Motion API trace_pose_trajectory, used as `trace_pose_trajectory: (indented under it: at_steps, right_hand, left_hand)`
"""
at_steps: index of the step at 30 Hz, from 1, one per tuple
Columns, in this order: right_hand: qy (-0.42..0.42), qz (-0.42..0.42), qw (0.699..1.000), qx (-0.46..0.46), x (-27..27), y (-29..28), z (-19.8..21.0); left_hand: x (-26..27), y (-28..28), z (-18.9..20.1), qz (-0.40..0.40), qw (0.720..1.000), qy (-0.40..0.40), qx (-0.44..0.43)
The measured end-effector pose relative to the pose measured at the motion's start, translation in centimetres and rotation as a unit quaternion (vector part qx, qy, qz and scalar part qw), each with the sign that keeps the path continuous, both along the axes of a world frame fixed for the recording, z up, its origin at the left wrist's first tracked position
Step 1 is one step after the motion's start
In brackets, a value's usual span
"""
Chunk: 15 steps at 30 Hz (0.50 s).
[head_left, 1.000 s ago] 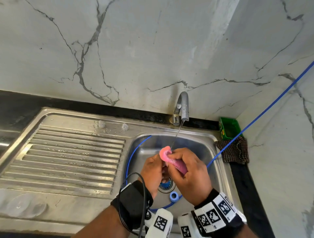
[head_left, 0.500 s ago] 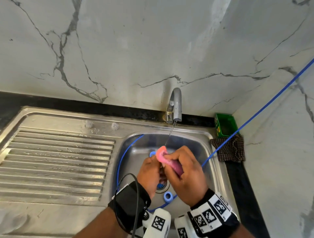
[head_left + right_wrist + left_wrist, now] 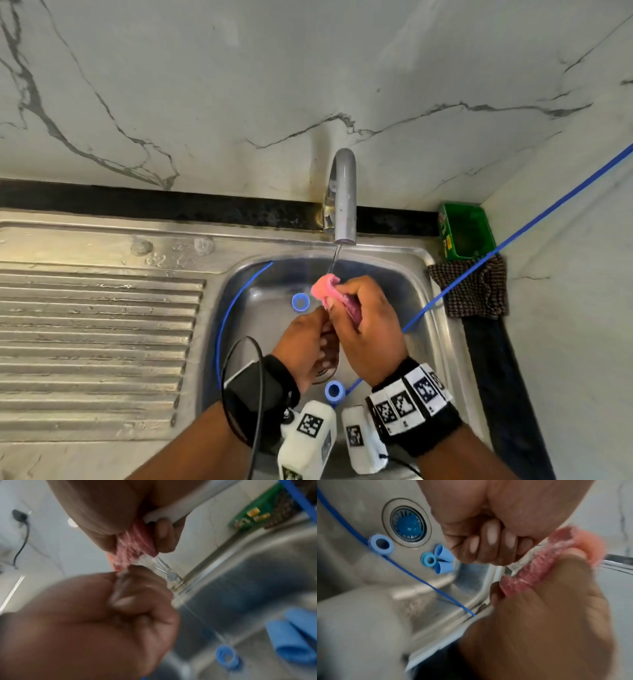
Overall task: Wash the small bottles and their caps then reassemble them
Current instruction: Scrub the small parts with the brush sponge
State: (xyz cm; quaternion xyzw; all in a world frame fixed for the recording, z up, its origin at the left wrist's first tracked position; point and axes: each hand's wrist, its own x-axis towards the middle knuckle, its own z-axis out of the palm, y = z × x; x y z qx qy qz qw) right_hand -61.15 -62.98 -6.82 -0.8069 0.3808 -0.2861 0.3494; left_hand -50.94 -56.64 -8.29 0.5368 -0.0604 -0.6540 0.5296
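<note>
Nearest us, a blue cap (image 3: 334,393) lies on the sink floor (image 3: 267,329) just beside the wrists, open side up. Above it the two hands are locked together over the drain. The left hand (image 3: 306,346) is clenched round something pale and clear; from the left wrist view it looks like one of the small bottles (image 3: 520,563), mostly hidden by the curled fingers, so I can't say how much of it is in the fist. The right hand (image 3: 368,329) grasps a pink scrubber (image 3: 325,289) folded over that bottle's end, thumb and fingers wrapped tight.

Compared with a second ago the pair of hands has come up and back toward the spout, and the scrubber now sits right under the thin stream from the tap (image 3: 343,197). Another blue cap (image 3: 300,303), hidden a second ago, now shows on the basin floor beyond the knuckles. The left wrist view also shows two blue cone-shaped pieces (image 3: 443,559) lying together with a ring-shaped one near the drain (image 3: 407,524).

I'd judge this is mid-scrub on one bottle, with caps unwashed or waiting and reassembly some way off. A blue tube (image 3: 513,240) runs from the right wall into the basin; further back, a green box (image 3: 466,231) and a checked cloth (image 3: 476,291) sit in the corner.
</note>
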Motion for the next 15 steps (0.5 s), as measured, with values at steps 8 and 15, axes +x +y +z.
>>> trace_pose_trajectory:
  at_steps: [8,15]
  right_hand:
    - [-0.084,-0.172,0.975,0.111,-2.8,-2.0,-1.4]
    - [-0.091,-0.183,0.969,0.138,-4.5,-3.2,-1.8]
  left_hand:
    - [3.2,-2.8,-2.1,-0.022,0.984,-0.130,-0.117]
    - [4.3,-3.8,-1.4,0.068,0.985,-0.062,-0.148]
